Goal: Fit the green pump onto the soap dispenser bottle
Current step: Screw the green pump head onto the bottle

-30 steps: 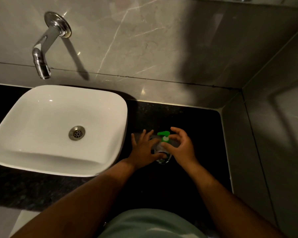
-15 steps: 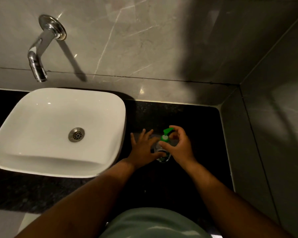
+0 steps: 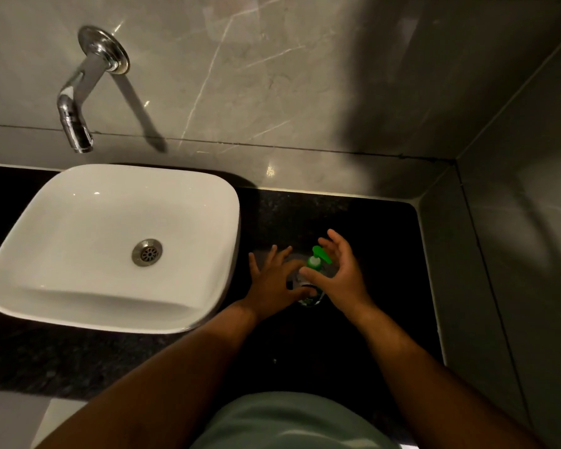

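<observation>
While the left hand (image 3: 274,283) grips the soap dispenser bottle (image 3: 308,291), the right hand (image 3: 340,273) cups open at three o'clock of the green pump (image 3: 318,257).

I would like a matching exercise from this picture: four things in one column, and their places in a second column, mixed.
Things:
1. pump
2. tap
3. sink
4. left hand

Places:
A. on the wall
B. on top of the bottle
C. left of the bottle, gripping it
D. on the counter, under the tap

Pairs: 1-B, 2-A, 3-D, 4-C
</observation>
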Demonstrator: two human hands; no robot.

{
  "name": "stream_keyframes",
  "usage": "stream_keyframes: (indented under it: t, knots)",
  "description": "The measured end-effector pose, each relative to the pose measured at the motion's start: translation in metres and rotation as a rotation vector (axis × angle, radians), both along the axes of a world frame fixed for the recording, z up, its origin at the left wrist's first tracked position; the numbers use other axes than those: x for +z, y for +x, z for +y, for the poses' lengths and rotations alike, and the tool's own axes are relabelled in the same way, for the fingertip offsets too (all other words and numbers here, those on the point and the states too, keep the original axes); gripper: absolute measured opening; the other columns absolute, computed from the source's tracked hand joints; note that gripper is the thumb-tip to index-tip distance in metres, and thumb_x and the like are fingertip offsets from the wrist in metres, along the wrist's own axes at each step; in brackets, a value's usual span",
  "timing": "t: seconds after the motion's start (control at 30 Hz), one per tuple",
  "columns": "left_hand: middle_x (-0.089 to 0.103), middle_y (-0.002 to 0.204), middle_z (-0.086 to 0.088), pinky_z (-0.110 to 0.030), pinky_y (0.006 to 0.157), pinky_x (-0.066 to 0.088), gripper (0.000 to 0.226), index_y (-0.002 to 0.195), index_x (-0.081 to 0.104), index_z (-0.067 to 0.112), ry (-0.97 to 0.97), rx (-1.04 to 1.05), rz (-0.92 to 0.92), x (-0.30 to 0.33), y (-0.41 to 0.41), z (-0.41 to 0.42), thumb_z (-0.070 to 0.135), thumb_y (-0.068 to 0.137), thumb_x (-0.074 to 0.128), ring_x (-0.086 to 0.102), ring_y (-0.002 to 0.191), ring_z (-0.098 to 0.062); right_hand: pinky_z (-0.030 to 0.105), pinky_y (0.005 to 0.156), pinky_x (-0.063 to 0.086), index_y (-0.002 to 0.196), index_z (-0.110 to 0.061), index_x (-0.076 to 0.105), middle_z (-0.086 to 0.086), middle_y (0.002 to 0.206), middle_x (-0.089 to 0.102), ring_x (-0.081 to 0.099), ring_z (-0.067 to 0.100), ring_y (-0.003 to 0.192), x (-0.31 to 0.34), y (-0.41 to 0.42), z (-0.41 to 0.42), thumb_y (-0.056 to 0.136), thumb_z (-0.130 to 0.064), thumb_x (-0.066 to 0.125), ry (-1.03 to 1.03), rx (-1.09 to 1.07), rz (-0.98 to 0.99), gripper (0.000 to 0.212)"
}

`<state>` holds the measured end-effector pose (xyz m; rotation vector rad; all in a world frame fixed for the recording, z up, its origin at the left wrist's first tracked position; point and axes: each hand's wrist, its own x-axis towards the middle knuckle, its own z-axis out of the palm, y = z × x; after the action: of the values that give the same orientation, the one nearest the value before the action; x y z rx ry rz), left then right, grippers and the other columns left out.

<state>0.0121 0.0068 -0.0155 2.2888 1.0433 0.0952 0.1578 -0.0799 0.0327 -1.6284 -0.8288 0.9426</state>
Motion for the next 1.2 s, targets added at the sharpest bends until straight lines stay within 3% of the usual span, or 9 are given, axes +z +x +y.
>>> stream_keyframes:
  t: [0.13, 0.27, 0.37, 0.47, 0.57, 0.7, 0.8, 0.97, 1.2]
  knots:
    - [0.019, 0.158, 0.005, -0.056, 0.099, -0.029, 0.084, 0.134, 0.044, 0.044, 0.024, 0.010, 0.026, 0.002, -0.002, 0.001, 0.088, 0.063, 0.044, -0.004, 0.144, -0.015, 0.039, 0.102, 0.048, 0.145, -0.017, 0.034, 0.014, 0.131, 0.060, 0.055, 0.020, 0.125, 0.001, 0.009, 0.000, 0.076, -0.001, 0.077, -0.034, 0.052, 0.062, 0.083]
    - [0.019, 0.158, 0.005, -0.055, 0.097, -0.030, 0.078, 0.134, 0.036, 0.052, -0.002, -0.016, 0.002, 0.003, -0.001, 0.000, 0.088, 0.065, 0.046, -0.005, 0.144, -0.015, 0.009, 0.080, 0.046, 0.131, -0.015, 0.048, -0.004, 0.090, 0.060, 0.060, 0.007, 0.085, 0.004, 0.003, 0.005, 0.062, -0.010, 0.089, -0.024, -0.020, -0.114, 0.081]
    - [0.019, 0.157, 0.006, -0.055, 0.097, -0.030, 0.073, 0.133, 0.037, 0.053, -0.010, -0.013, -0.004, 0.004, 0.001, -0.001, 0.083, 0.069, 0.051, -0.005, 0.144, -0.015, 0.000, 0.076, 0.042, 0.139, -0.020, 0.040, -0.014, 0.106, 0.053, 0.055, -0.005, 0.095, 0.009, 0.001, 0.002, 0.063, -0.017, 0.089, -0.021, 0.008, -0.098, 0.091]
    - [0.020, 0.157, 0.007, -0.056, 0.098, -0.029, 0.073, 0.136, 0.037, 0.050, -0.004, 0.003, 0.015, 0.003, 0.000, 0.001, 0.078, 0.071, 0.056, -0.004, 0.144, -0.015, 0.007, 0.086, 0.046, 0.147, -0.019, 0.029, -0.007, 0.128, 0.054, 0.053, -0.011, 0.113, 0.010, 0.007, -0.001, 0.076, -0.006, 0.078, -0.019, 0.101, 0.015, 0.088]
    - [0.020, 0.157, 0.007, -0.053, 0.096, -0.033, 0.076, 0.137, 0.036, 0.049, 0.020, -0.013, 0.028, 0.001, -0.001, 0.002, 0.081, 0.070, 0.052, -0.004, 0.143, -0.014, 0.033, 0.098, 0.050, 0.142, -0.015, 0.039, 0.001, 0.112, 0.066, 0.059, 0.012, 0.117, 0.010, 0.009, 0.000, 0.075, -0.002, 0.078, -0.045, 0.044, 0.007, 0.079]
    - [0.020, 0.157, 0.005, -0.041, 0.087, -0.041, 0.073, 0.130, 0.041, 0.050, 0.016, -0.028, 0.004, -0.002, 0.000, 0.000, 0.086, 0.066, 0.047, -0.005, 0.143, -0.012, 0.009, 0.074, 0.046, 0.128, -0.018, 0.049, -0.005, 0.089, 0.058, 0.058, 0.005, 0.083, 0.008, 0.000, 0.004, 0.062, -0.016, 0.089, -0.051, -0.047, -0.141, 0.077]
    - [0.020, 0.157, 0.006, -0.045, 0.090, -0.039, 0.076, 0.131, 0.040, 0.050, 0.019, -0.016, 0.007, -0.004, -0.001, 0.001, 0.087, 0.065, 0.046, -0.004, 0.144, -0.012, 0.000, 0.079, 0.040, 0.139, -0.020, 0.040, -0.015, 0.110, 0.054, 0.053, -0.010, 0.100, 0.005, -0.002, 0.004, 0.066, -0.017, 0.087, -0.014, -0.007, -0.101, 0.086]
    - [0.020, 0.157, 0.007, -0.043, 0.089, -0.040, 0.083, 0.136, 0.038, 0.047, 0.028, -0.014, 0.015, -0.005, -0.003, 0.003, 0.088, 0.065, 0.045, -0.004, 0.143, -0.011, 0.018, 0.097, 0.045, 0.145, -0.023, 0.034, -0.021, 0.108, 0.062, 0.050, -0.002, 0.122, 0.003, 0.008, 0.000, 0.078, -0.010, 0.077, -0.032, 0.053, -0.008, 0.080]
    - [0.020, 0.157, 0.006, -0.048, 0.091, -0.037, 0.079, 0.135, 0.034, 0.051, 0.022, -0.027, 0.027, -0.004, -0.005, 0.004, 0.088, 0.066, 0.044, -0.005, 0.143, -0.012, 0.004, 0.073, 0.045, 0.125, -0.024, 0.050, -0.008, 0.091, 0.065, 0.063, -0.007, 0.087, 0.003, -0.002, 0.011, 0.066, -0.022, 0.086, 0.009, -0.017, -0.163, 0.069]
